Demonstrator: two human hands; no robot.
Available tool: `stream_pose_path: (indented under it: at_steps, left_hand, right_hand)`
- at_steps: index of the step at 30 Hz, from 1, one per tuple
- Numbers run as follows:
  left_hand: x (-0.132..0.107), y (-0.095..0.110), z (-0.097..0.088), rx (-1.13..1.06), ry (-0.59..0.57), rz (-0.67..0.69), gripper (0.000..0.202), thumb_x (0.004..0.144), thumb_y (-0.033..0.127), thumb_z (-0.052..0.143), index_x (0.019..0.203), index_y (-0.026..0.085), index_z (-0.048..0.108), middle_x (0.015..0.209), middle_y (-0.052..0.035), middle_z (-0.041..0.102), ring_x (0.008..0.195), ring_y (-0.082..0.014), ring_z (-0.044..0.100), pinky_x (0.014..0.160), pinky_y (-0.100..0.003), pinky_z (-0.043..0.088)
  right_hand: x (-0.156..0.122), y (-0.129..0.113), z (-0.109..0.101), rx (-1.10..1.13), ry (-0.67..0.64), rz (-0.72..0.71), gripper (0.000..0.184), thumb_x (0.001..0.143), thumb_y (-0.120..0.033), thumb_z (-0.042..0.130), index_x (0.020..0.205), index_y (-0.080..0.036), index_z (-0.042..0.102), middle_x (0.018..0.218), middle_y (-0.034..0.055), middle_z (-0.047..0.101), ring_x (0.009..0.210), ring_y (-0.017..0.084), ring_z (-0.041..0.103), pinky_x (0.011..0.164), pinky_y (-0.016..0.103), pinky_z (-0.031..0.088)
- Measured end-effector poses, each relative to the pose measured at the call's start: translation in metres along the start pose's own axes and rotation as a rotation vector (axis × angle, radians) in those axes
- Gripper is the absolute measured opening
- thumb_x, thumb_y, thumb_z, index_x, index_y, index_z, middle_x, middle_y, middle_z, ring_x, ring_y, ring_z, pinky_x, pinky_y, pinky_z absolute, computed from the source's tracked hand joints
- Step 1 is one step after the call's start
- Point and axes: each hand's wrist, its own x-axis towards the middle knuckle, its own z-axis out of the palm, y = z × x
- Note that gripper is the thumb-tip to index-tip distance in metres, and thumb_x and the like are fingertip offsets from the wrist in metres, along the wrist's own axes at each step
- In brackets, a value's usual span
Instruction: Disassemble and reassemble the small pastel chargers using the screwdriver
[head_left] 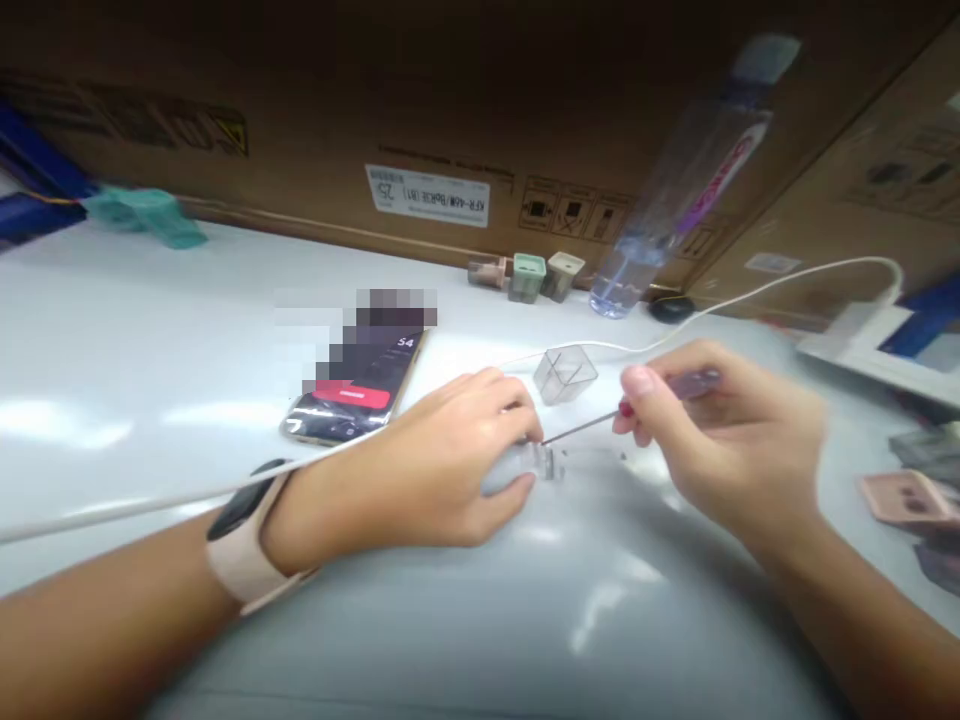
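My left hand (465, 455) rests on the table, its thumb and fingers closed round a small clear-and-metallic part (546, 462), much of it hidden. My right hand (720, 440) grips a screwdriver (589, 427) with a thin metal shaft, a red collar and a translucent handle. The shaft slants down to the left, and its tip is at the part by my left fingertips; contact is hard to tell. A few tiny dark pieces (622, 457) lie between the hands. Just behind them stands a clear, open plastic box (566, 375).
Behind are a phone (360, 385), several small sharpener-like boxes (528, 278), a water bottle (652, 210) and a large carton (300, 120). A white cable (187, 500) crosses over my left forearm. A pink two-holed piece (904, 497) lies at right, teal tape (150, 213) at far left.
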Motion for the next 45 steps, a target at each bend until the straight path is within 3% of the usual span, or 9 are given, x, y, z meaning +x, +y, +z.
stream_pose_path:
  at_steps: [4, 8, 12, 20, 24, 28, 37, 41, 45]
  left_hand:
    - [0.0009, -0.0007, 0.0001, -0.002, 0.002, 0.01, 0.017, 0.095, 0.024, 0.067, 0.111, 0.018, 0.069, 0.116, -0.0113, 0.069, 0.112, -0.0303, 0.065, 0.104, -0.046, 0.053]
    - [0.001, -0.0015, 0.0008, 0.004, 0.012, 0.022, 0.014, 0.096, 0.026, 0.067, 0.107, 0.019, 0.069, 0.115, -0.0106, 0.07, 0.111, -0.0294, 0.064, 0.1, -0.044, 0.054]
    - [0.0006, -0.0009, 0.001, 0.009, 0.017, 0.011, 0.018, 0.096, 0.026, 0.068, 0.112, 0.019, 0.069, 0.116, -0.0103, 0.069, 0.111, -0.0294, 0.065, 0.102, -0.045, 0.053]
    - [0.0009, -0.0001, 0.0004, 0.001, 0.021, 0.025, 0.016, 0.095, 0.026, 0.069, 0.109, 0.018, 0.069, 0.114, -0.0097, 0.069, 0.11, -0.0293, 0.064, 0.1, -0.045, 0.054]
    - [0.0008, 0.0015, -0.0011, 0.001, -0.004, 0.004, 0.018, 0.097, 0.022, 0.065, 0.114, 0.017, 0.068, 0.117, -0.0099, 0.068, 0.114, -0.0297, 0.064, 0.107, -0.046, 0.051]
    - [0.0012, 0.0004, -0.0008, 0.009, 0.008, 0.028, 0.014, 0.097, 0.026, 0.065, 0.108, 0.018, 0.068, 0.114, -0.0101, 0.068, 0.111, -0.0294, 0.064, 0.1, -0.044, 0.054]
    - [0.0017, 0.0017, -0.0015, -0.008, 0.005, 0.012, 0.018, 0.097, 0.022, 0.064, 0.113, 0.016, 0.069, 0.117, -0.0111, 0.069, 0.114, -0.0308, 0.065, 0.106, -0.047, 0.053]
    - [0.0014, 0.002, -0.0019, 0.005, -0.005, 0.013, 0.015, 0.096, 0.023, 0.066, 0.109, 0.016, 0.07, 0.113, -0.0104, 0.068, 0.111, -0.0304, 0.065, 0.1, -0.045, 0.055]
    - [0.0011, 0.0019, -0.0009, 0.001, 0.0, -0.009, 0.018, 0.096, 0.023, 0.066, 0.112, 0.017, 0.069, 0.117, -0.0107, 0.069, 0.115, -0.0301, 0.064, 0.107, -0.046, 0.052]
  right_hand:
    - [0.002, -0.0007, -0.0035, 0.024, 0.032, 0.009, 0.023, 0.095, -0.028, 0.076, 0.073, -0.029, 0.067, 0.059, -0.0021, 0.072, 0.05, 0.018, 0.064, 0.05, 0.034, 0.049]
    - [0.0031, -0.0009, -0.0065, 0.027, 0.012, -0.037, 0.027, 0.092, -0.022, 0.075, 0.067, -0.025, 0.064, 0.052, -0.0047, 0.066, 0.043, 0.013, 0.059, 0.046, 0.029, 0.045]
    - [0.0016, -0.0005, -0.0062, 0.005, -0.033, -0.054, 0.028, 0.093, -0.025, 0.076, 0.068, -0.026, 0.063, 0.051, -0.0056, 0.065, 0.042, 0.013, 0.059, 0.045, 0.028, 0.045]
    - [0.0002, 0.0037, -0.0028, -0.039, 0.001, -0.068, 0.024, 0.093, -0.029, 0.077, 0.072, -0.026, 0.065, 0.054, -0.0045, 0.066, 0.044, 0.014, 0.06, 0.046, 0.028, 0.047]
    - [-0.0005, 0.0035, -0.0018, -0.043, 0.005, -0.07, 0.024, 0.093, -0.025, 0.076, 0.072, -0.027, 0.065, 0.055, -0.0044, 0.067, 0.043, 0.015, 0.061, 0.046, 0.03, 0.045]
    - [-0.001, 0.0033, -0.0009, -0.046, 0.006, -0.07, 0.024, 0.094, -0.028, 0.076, 0.072, -0.028, 0.066, 0.056, -0.0052, 0.066, 0.046, 0.015, 0.063, 0.051, 0.03, 0.049]
    - [-0.001, 0.0025, 0.0011, -0.035, 0.021, -0.073, 0.024, 0.094, -0.026, 0.076, 0.072, -0.026, 0.066, 0.056, -0.0046, 0.068, 0.044, 0.013, 0.06, 0.049, 0.028, 0.046]
    - [-0.0013, 0.0025, 0.002, -0.063, 0.036, -0.074, 0.023, 0.093, -0.028, 0.077, 0.073, -0.024, 0.068, 0.055, -0.0048, 0.068, 0.045, 0.013, 0.062, 0.05, 0.028, 0.048]
    - [-0.0019, 0.0022, 0.0029, -0.063, 0.045, -0.077, 0.024, 0.094, -0.027, 0.077, 0.072, -0.024, 0.067, 0.057, -0.0046, 0.069, 0.046, 0.012, 0.064, 0.049, 0.026, 0.048]
